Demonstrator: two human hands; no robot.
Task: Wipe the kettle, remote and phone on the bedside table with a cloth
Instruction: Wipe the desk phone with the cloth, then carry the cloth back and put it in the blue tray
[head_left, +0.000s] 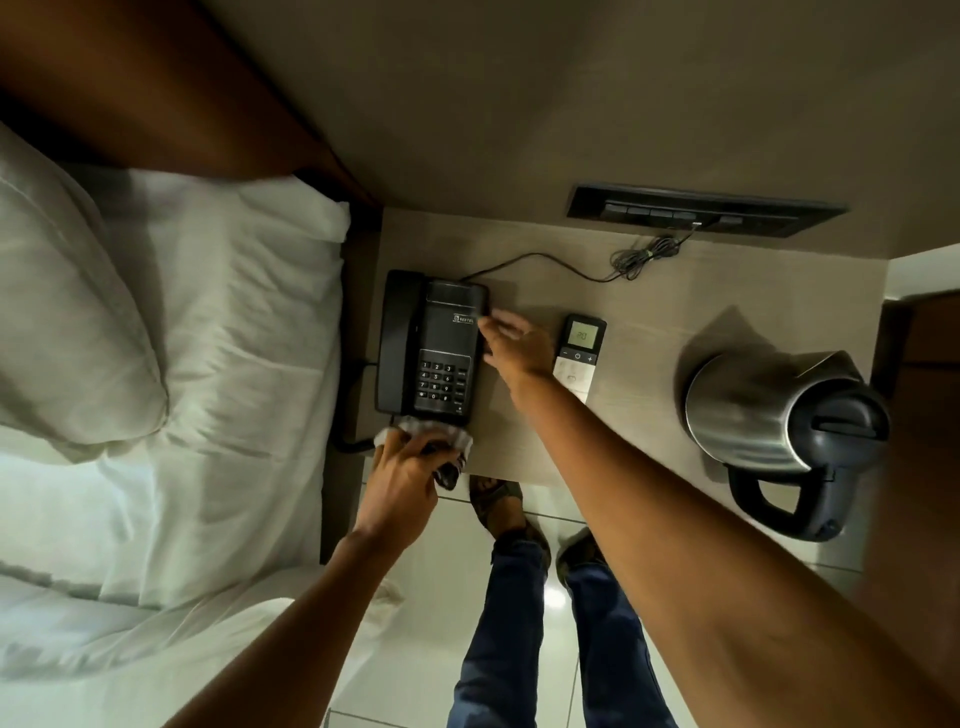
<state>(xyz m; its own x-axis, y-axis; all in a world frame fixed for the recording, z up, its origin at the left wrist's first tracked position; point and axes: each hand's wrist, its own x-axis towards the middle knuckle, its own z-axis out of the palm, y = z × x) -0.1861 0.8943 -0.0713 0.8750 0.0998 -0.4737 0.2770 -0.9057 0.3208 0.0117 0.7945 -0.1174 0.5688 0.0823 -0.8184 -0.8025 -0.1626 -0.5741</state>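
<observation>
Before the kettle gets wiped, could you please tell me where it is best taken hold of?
Grip the kettle by its black loop handle, coming from the near table edge. The handle points toward the person and is open for fingers to wrap through, while the steel body is wide and smooth. The right hand is nearer.

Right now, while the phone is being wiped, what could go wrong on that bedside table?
The left hand rubs the cloth at the phone's near edge, close to the table's front, so the phone might slide; the right hand braces it. The handset could be knocked off its cradle. The right forearm passes just above the remote and might nudge it.
</observation>
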